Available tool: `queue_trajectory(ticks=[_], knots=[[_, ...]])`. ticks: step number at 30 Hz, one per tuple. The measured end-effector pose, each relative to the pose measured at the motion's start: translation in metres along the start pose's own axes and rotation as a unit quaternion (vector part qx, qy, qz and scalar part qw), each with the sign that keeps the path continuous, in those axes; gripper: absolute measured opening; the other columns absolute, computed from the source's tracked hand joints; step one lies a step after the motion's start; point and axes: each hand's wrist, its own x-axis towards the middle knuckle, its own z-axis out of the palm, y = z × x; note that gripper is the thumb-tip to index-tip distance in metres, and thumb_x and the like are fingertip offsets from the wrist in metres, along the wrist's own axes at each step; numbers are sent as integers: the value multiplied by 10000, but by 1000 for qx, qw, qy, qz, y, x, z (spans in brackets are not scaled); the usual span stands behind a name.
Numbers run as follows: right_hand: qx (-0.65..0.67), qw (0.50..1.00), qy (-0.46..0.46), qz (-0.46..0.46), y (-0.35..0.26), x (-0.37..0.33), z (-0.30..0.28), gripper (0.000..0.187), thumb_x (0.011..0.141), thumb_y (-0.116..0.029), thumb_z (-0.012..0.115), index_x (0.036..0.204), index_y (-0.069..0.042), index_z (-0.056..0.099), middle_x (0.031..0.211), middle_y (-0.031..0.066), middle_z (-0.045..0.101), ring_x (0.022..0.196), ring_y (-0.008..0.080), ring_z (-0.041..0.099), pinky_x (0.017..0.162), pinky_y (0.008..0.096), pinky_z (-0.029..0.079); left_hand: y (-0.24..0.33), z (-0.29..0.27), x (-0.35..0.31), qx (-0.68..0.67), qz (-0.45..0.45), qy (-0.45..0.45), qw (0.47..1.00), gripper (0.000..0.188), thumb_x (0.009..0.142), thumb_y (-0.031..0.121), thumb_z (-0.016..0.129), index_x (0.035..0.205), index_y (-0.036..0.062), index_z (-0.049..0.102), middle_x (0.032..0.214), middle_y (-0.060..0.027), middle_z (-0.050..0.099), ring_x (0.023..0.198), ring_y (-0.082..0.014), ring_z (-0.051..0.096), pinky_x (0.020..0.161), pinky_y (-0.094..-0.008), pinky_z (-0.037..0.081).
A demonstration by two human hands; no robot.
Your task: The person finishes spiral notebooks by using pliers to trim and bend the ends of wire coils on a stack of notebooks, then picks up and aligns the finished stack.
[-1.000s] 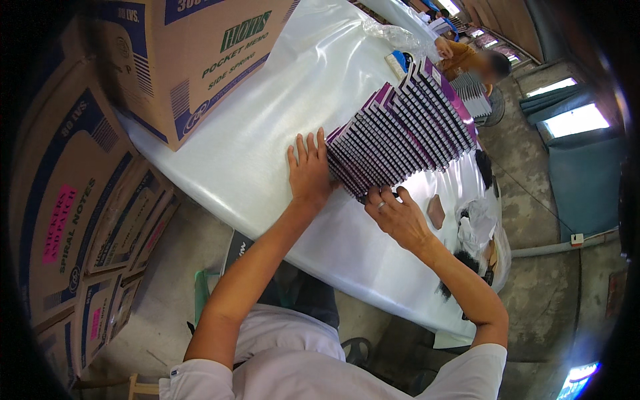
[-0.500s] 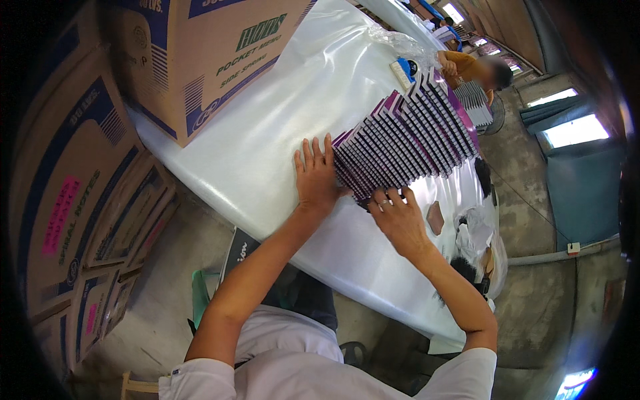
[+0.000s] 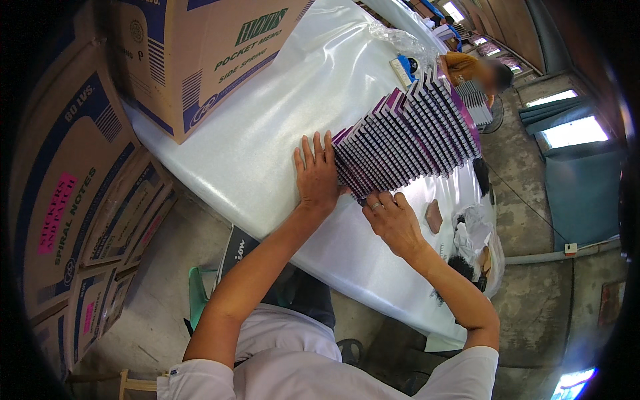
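Notebooks [image 3: 407, 130]: sitting on the white table [image 3: 260, 127] in one long leaning row, purple covers peeking out, black spirals facing the person, just right of the left hand.
Left hand [image 3: 316, 177]: not clenching anything, fingers stretching out straight and a bit spread, its thumb side resting up against the row's left end.
Right hand [image 3: 395, 223]: curling its fingers at the row's near bottom corner, ring [image 3: 375, 205] showing; can't tell if it's really gripping or just touching.
Right side of table: a brown piece [image 3: 434, 217] is lying near the right hand, with a clear bag [image 3: 473, 232] sitting further right.
Boxes: one big carton [image 3: 207, 73] is standing on the table, while more cartons [image 3: 73, 173] are piling up at far left.
Back: someone in an orange top [image 3: 461, 67] is sitting past the row.
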Motion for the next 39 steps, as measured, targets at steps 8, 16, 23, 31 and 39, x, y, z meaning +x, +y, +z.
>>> queue_trajectory(ticks=[8,16,23,31,39], knots=[[-4,1000,6,-15,13,-6,9,348,799,-136,601,1146,-127,602,1242,46,522,1141,181,460,928,355,380,0,-4,0,-13,-2,-22,1000,1303,568,497,858,1520,35,98,1546,-185,237,1447,-395,151,1174,-533,138],[7,1000,19,-2,14,-3,6,325,804,-144,595,1128,-122,600,1225,43,531,1134,197,466,931,363,381,1,-6,0,-3,-4,-22,1000,1300,570,516,849,1517,28,104,1546,-183,240,1444,-399,159,1174,-532,142],[-19,999,39,-25,17,2,5,205,812,-147,602,1011,-144,650,1096,-8,553,1033,143,482,861,301,386,1,-8,-2,-8,7,-17,1000,1299,562,491,862,1512,20,113,1534,-196,252,1439,-407,167,1170,-536,152],[10,998,40,-40,19,5,0,169,810,-135,600,959,-131,681,1050,-5,565,1039,141,473,862,281,371,1,-6,-2,-6,4,-19,1000,1305,558,490,864,1513,21,108,1537,-193,246,1441,-406,161,1168,-540,154],[8,986,-149,67,-21,35,-6,62,690,-68,649,686,-33,700,744,124,620,642,241,624,438,336,473,-2,0,1,-3,14,-3,1000,1307,562,545,839,1515,21,113,1536,-199,252,1441,-410,164,1168,-542,138]])
